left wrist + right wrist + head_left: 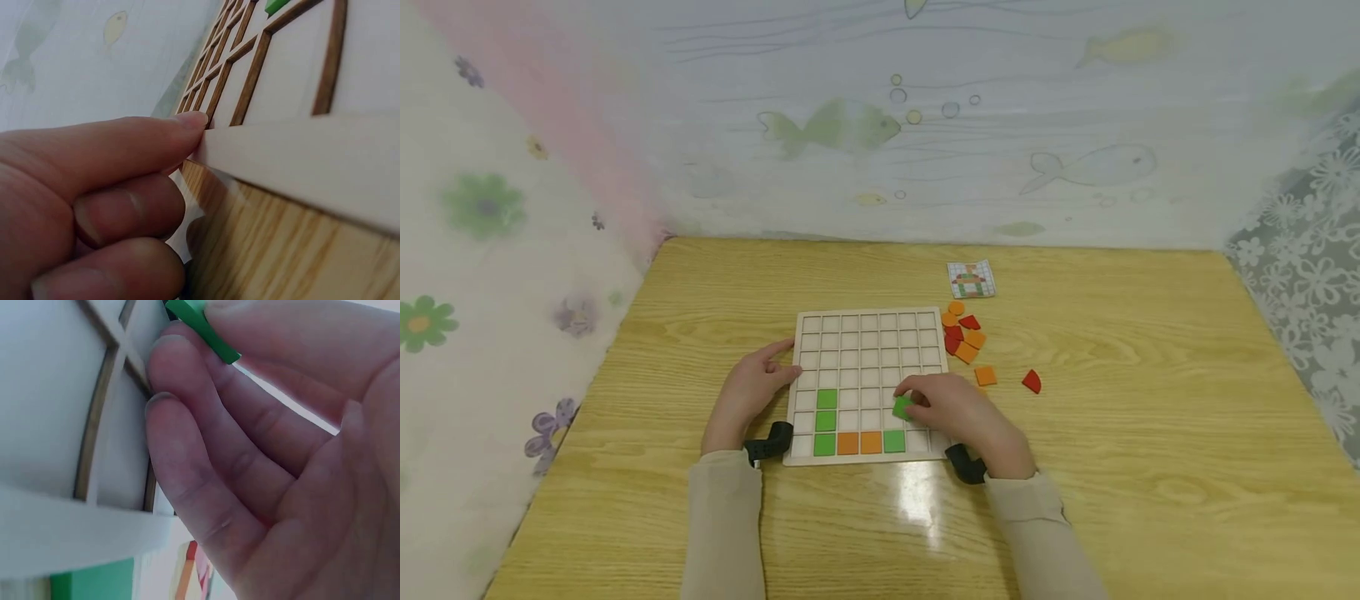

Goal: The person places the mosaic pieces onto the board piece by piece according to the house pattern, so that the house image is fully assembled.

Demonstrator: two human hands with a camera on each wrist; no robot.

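Note:
A wooden grid board (865, 313) lies on the table. My right hand (962, 412) pinches a green square tile (203, 331) between thumb and fingers over the board's lower right part, its other fingertips near the grid. My left hand (748, 387) is at the board's left edge; in the left wrist view one straight finger (144, 147) touches the rim and other fingers are bent below. In the grid, a column of green tiles (826, 421) stands at the left. Along the bottom row lie two orange tiles (847, 442) and another green tile (894, 441).
Right of the board lies a loose pile of orange and red pieces (966, 352). An orange square (986, 376) and a red quarter-round piece (1032, 382) lie apart from it. A small pattern card (972, 279) is behind the pile. Walls border the table at the back and left.

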